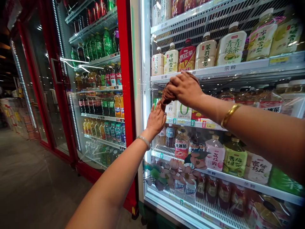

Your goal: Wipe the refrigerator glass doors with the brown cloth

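Right hand (184, 89) first: I'd press the bunched brown cloth (168, 94) evenly against the glass door (214, 83), wrist loose, no knuckles on the pane. Flattening the wad would give more contact area; as bunched, it probably bears mostly on one edge. Left hand (156, 118) works best as a light brace, fingertips clear of the cloth's path.

Hand state: right is clamped on the cloth, fingers curled over it, with its loose end sticking out toward the left hand. Left is apart, fingers extended and slightly spread, laid toward the glass; palm contact not visible. Its fingertips sit at the cloth's lower end; can't tell if they touch or just overlap in view.

Cloth location: in front of the pane, near the door's left side, about level with the middle shelves.

Further out: gold bangle (230, 115) on the right wrist, pale bangle (144, 142) on the left. Floral decal (199, 159) on the door, below the hands; worth going easy around its edges. Behind the glass, tea bottles (232, 46) on the shelf above the hands, more drinks below. To the left, a red-framed cooler (125, 79) with soft drinks, then grey floor (35, 178).
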Motion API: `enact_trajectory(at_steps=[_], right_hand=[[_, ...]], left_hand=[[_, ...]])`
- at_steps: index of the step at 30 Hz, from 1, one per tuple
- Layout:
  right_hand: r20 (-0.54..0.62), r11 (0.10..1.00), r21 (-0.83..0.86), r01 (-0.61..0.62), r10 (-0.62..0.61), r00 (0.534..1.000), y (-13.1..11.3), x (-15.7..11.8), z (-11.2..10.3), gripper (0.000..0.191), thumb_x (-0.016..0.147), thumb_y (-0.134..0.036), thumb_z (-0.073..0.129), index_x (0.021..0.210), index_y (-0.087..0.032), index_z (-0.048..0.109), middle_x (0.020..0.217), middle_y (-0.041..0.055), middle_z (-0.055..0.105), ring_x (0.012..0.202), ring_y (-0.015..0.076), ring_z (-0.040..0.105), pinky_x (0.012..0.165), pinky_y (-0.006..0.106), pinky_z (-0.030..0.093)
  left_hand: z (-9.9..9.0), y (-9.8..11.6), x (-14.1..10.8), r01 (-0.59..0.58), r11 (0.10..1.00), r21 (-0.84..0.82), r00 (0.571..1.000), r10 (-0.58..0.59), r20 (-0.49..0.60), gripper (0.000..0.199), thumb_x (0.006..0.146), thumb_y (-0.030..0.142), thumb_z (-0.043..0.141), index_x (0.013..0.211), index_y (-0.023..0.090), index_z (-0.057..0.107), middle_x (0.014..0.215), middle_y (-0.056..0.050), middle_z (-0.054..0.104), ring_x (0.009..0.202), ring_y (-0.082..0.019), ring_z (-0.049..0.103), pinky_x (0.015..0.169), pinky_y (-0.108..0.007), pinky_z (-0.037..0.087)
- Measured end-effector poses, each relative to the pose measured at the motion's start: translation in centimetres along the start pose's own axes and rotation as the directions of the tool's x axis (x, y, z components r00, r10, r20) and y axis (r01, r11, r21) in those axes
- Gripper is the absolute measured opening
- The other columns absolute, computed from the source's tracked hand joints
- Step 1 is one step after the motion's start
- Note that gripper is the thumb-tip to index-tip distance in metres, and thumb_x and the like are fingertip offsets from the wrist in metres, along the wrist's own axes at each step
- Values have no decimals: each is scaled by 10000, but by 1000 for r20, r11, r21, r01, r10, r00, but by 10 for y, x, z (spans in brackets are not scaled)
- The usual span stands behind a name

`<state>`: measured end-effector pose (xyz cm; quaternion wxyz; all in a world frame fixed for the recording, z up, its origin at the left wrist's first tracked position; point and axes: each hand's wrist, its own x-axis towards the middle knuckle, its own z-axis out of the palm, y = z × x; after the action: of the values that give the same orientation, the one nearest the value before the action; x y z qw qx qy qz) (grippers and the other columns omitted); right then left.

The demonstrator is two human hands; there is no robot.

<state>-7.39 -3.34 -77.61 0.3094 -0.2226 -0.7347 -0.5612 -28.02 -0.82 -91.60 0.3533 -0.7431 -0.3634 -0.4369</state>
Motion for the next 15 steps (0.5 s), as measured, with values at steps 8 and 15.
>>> enact_trajectory(at_steps=[8, 15], right_hand=[[-56, 999, -25, -26, 24, 998, -58, -15, 17, 321, 1015, -246, 425, 1190, -201, 691, 1336, 95, 615, 1288, 267, 487, 1276, 549, 290], [-14, 983, -10, 182, -182, 983, -45, -18, 11, 323, 997, -237, 454, 1214, -236, 692, 1305, 63, 640, 1244, 249, 507, 1247, 497, 333]], left_hand=[[2, -13, -2, 104, 990, -99, 990, -112, -84, 623, 1091, 323, 308, 1685, 225, 147, 1758, -109, 256, 1653, -225, 111, 1365, -505, 171], [-5, -25, -6, 51, 998, -37, 998, -52, -24, 624, 1079, 293, 307, 1678, 202, 155, 1754, -127, 254, 1650, -228, 134, 1360, -513, 152]])
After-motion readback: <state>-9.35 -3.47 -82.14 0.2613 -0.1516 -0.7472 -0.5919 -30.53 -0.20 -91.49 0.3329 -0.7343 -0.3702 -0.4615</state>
